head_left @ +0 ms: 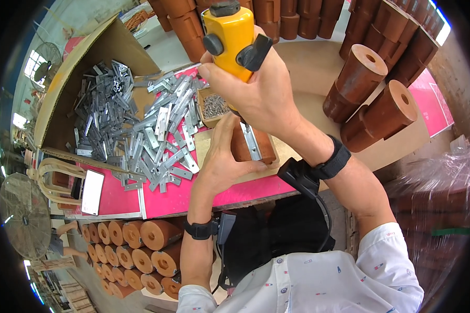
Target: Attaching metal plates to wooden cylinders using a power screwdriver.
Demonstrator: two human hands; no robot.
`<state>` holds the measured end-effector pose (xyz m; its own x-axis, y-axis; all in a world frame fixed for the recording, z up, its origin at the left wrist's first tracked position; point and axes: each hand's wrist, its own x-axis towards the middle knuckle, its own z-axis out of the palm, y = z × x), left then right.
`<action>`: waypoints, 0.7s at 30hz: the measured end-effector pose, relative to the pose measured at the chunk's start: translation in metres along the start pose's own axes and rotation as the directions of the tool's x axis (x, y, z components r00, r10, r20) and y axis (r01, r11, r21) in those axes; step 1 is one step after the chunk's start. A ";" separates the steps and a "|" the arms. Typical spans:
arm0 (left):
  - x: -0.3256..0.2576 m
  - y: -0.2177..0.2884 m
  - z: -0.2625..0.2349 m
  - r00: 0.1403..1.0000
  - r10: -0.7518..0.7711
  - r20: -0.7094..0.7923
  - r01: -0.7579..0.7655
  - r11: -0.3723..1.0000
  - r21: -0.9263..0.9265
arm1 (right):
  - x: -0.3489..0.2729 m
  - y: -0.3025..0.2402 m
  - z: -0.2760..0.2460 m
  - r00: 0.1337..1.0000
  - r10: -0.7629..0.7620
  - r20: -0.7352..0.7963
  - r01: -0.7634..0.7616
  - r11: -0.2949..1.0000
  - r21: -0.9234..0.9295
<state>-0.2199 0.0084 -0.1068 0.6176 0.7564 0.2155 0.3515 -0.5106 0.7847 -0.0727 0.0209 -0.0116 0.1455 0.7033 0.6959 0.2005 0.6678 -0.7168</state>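
My right hand is wrapped round a yellow power screwdriver with black knobs. The tool points down at a flat metal strip lying along a reddish-brown wooden piece. My left hand grips that piece, thumb at its near end and fingers by the strip's far end. The driver's tip is partly hidden between my hands. Just beyond my left fingers sits a small box of screws. Left of it, many loose metal strips are heaped on the pink tabletop.
A cardboard box spills more strips at the left, near a white phone. Brown wooden cylinders stand at the right, with rows of them along the back. More cylinders are stacked below the table's left side, near a large fan.
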 end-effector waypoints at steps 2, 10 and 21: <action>-0.001 0.001 0.002 1.000 0.000 -0.025 0.000 1.000 0.001 | -0.001 0.001 0.001 1.000 0.018 -0.004 -0.018 1.000 0.013; -0.001 0.002 0.004 0.998 -0.032 -0.058 0.030 0.999 -0.035 | -0.001 -0.002 0.000 0.998 0.041 0.039 -0.040 0.999 -0.024; 0.001 0.001 0.004 0.998 -0.037 -0.047 0.035 0.999 -0.041 | -0.006 0.002 -0.005 0.986 0.160 0.051 -0.162 0.986 0.033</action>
<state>-0.2161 0.0069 -0.1083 0.5706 0.7929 0.2138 0.3435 -0.4669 0.8149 -0.0683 0.0170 -0.0165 0.1259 0.8126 0.5691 0.1420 0.5530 -0.8210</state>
